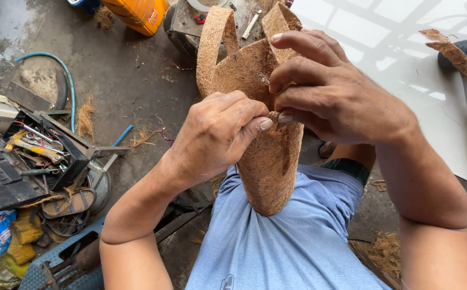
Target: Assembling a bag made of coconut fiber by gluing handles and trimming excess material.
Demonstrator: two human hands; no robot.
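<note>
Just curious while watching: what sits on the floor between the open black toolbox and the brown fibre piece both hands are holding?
The head view shows mostly bare stained concrete floor between toolbox and fibre piece, with scattered fibre tufts and a short blue tube.

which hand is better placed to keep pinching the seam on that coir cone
Left, probably. The left hand already pinches the coir cone at its seam with thumb and forefinger, while the right hand arches over from above, its fingers curled on the upper edge.

Single head-worn camera looking steeply down from the person's head, sitting very close over both hands (276,115), facing the cluttered grey concrete floor (131,80) below.
</note>
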